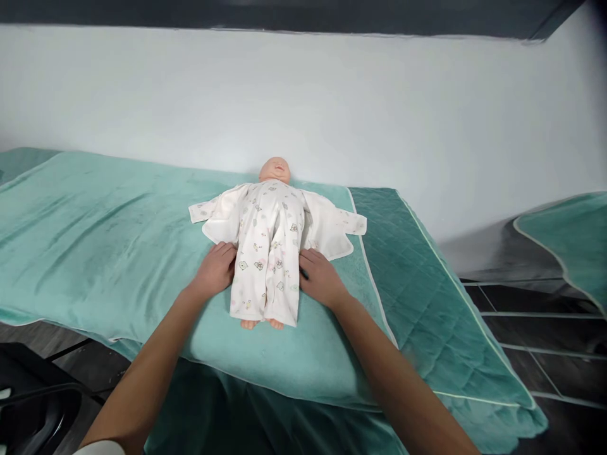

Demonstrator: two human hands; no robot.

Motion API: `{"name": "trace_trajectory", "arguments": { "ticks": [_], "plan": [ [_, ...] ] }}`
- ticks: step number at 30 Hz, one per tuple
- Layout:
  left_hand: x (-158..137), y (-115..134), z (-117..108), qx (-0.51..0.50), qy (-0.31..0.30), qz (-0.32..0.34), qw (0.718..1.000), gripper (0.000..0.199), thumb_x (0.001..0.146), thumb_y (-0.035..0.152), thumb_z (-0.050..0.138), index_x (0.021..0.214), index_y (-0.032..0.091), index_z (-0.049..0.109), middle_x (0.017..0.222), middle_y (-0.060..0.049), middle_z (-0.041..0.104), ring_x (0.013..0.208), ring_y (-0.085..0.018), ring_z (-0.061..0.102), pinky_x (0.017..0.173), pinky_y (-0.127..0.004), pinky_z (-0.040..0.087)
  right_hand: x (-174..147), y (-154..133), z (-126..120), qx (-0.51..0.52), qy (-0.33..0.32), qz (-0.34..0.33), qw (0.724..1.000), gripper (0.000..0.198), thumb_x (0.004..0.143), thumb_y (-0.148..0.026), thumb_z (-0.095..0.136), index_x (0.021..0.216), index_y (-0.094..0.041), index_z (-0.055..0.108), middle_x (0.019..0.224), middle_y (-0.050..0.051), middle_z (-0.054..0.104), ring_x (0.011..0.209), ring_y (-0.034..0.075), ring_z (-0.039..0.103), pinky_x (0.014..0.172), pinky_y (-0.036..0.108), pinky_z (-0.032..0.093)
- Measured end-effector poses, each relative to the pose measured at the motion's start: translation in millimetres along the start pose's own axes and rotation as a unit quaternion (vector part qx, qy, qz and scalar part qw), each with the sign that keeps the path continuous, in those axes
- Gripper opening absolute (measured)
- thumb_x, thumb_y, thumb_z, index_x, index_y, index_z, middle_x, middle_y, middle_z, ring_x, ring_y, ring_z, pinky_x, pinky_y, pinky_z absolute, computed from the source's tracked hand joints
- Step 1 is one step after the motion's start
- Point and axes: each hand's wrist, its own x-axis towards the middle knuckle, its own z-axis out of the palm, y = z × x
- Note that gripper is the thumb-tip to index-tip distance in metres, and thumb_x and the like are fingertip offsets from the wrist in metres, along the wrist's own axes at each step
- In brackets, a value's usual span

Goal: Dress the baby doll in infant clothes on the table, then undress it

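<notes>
A baby doll (275, 169) lies on its back on the green bed cover, its head towards the wall. White printed baby trousers (256, 253) cover its body and legs, with the bare feet (249, 324) showing below the hems. Spread out under them is a white baby jacket (327, 221), its sleeves stretched to both sides. My left hand (217, 270) has its fingers curled at the left edge of the trousers. At the right edge, my right hand (320, 278) grips the trousers with bent fingers. The fingertips of both hands are partly hidden.
The green cover (118, 246) stretches left over the bed, with a darker quilted part (408, 272) at the right. A white wall (303, 95) stands behind. A black chair (33, 392) is at the lower left, and a metal bed frame (535, 314) at the right.
</notes>
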Motion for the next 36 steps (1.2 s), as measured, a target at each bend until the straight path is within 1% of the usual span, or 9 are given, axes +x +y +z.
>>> {"name": "trace_trajectory", "arguments": {
  "ticks": [4, 8, 16, 22, 25, 27, 31, 33, 36],
  "plan": [
    [7.2, -12.6, -3.6, -0.027, 0.032, -0.061, 0.997, 0.021, 0.099, 0.029, 0.044, 0.092, 0.021, 0.062, 0.096, -0.008, 0.066, 0.093, -0.025, 0.057, 0.088, -0.041, 0.045, -3.5, 16.5, -10.1, 0.108, 0.070, 0.059, 0.990, 0.014, 0.095, -0.020, 0.050, 0.091, -0.022, 0.063, 0.091, 0.006, 0.065, 0.090, 0.022, 0.060, 0.083, 0.036, 0.049],
    [21.5, -40.9, -3.0, 0.061, 0.114, -0.235, 0.963, 0.023, 0.095, 0.037, 0.054, 0.105, 0.019, 0.064, 0.113, -0.013, 0.065, 0.110, -0.032, 0.056, 0.096, -0.047, 0.044, -7.0, 55.3, -20.6, 0.004, 0.175, 0.248, 0.953, 0.022, 0.092, -0.031, 0.053, 0.103, -0.016, 0.066, 0.107, 0.015, 0.067, 0.104, 0.028, 0.060, 0.096, 0.043, 0.047],
    [35.8, -66.2, -0.7, 0.109, 0.157, -0.381, 0.904, 0.036, 0.089, 0.046, 0.061, 0.107, 0.014, 0.061, 0.128, -0.022, 0.058, 0.123, -0.042, 0.050, 0.102, -0.057, 0.041, 12.1, 93.9, -47.4, -0.093, -0.026, 0.506, 0.857, 0.031, 0.087, -0.046, 0.059, 0.097, -0.017, 0.066, 0.097, 0.013, 0.068, 0.090, 0.029, 0.061, 0.079, 0.039, 0.044],
    [28.1, -67.7, -6.0, -0.033, 0.214, -0.324, 0.921, 0.014, 0.090, 0.034, 0.055, 0.090, 0.020, 0.058, 0.104, -0.011, 0.063, 0.106, -0.030, 0.055, 0.094, -0.044, 0.043, 57.4, 21.1, -70.3, 0.098, 0.183, 0.264, 0.942, 0.016, 0.084, -0.035, 0.061, 0.080, -0.023, 0.051, 0.078, 0.001, 0.058, 0.071, 0.017, 0.050, 0.069, 0.031, 0.042],
    [27.8, -65.2, -7.0, -0.234, 0.265, -0.297, 0.887, 0.018, 0.089, 0.039, 0.058, 0.091, 0.021, 0.056, 0.082, 0.000, 0.055, 0.077, -0.018, 0.050, 0.076, -0.031, 0.042, 66.9, -28.2, -79.6, 0.177, -0.022, 0.071, 0.981, 0.016, 0.086, -0.035, 0.065, 0.083, -0.024, 0.055, 0.081, 0.000, 0.063, 0.075, 0.017, 0.055, 0.072, 0.031, 0.043],
    [34.4, -58.4, -8.5, -0.365, 0.290, -0.276, 0.841, 0.024, 0.086, 0.042, 0.064, 0.084, 0.021, 0.053, 0.074, 0.004, 0.046, 0.069, -0.014, 0.044, 0.068, -0.027, 0.038, 68.3, -43.7, -81.5, 0.200, -0.078, 0.062, 0.975, 0.014, 0.089, -0.035, 0.065, 0.084, -0.024, 0.056, 0.081, -0.001, 0.064, 0.075, 0.016, 0.056, 0.071, 0.031, 0.043],
    [61.0, -24.3, -23.0, -0.527, 0.310, -0.220, 0.760, 0.032, 0.083, 0.043, 0.071, 0.077, 0.021, 0.048, 0.074, 0.004, 0.044, 0.069, -0.012, 0.045, 0.067, -0.024, 0.040, 68.5, -34.4, -74.1, 0.253, 0.010, 0.113, 0.961, 0.019, 0.093, -0.037, 0.062, 0.081, -0.023, 0.057, 0.075, -0.002, 0.059, 0.069, 0.014, 0.050, 0.066, 0.029, 0.041],
    [71.5, 2.2, -36.6, -0.533, 0.298, -0.174, 0.773, 0.028, 0.089, 0.043, 0.066, 0.081, 0.022, 0.050, 0.077, 0.003, 0.050, 0.073, -0.013, 0.051, 0.071, -0.025, 0.043, 71.1, -22.2, -68.5, 0.274, 0.066, 0.136, 0.950, 0.020, 0.093, -0.039, 0.063, 0.081, -0.023, 0.058, 0.073, -0.002, 0.056, 0.067, 0.014, 0.048, 0.064, 0.029, 0.039],
    [72.7, 40.7, -55.2, -0.432, 0.185, -0.089, 0.878, 0.022, 0.095, 0.042, 0.059, 0.087, 0.023, 0.052, 0.101, -0.003, 0.069, 0.098, -0.020, 0.064, 0.090, -0.033, 0.049, 81.4, -4.8, -61.2, 0.280, 0.140, 0.192, 0.930, 0.020, 0.091, -0.041, 0.063, 0.082, -0.023, 0.059, 0.073, -0.003, 0.056, 0.067, 0.013, 0.048, 0.063, 0.029, 0.039]
  ]
}}
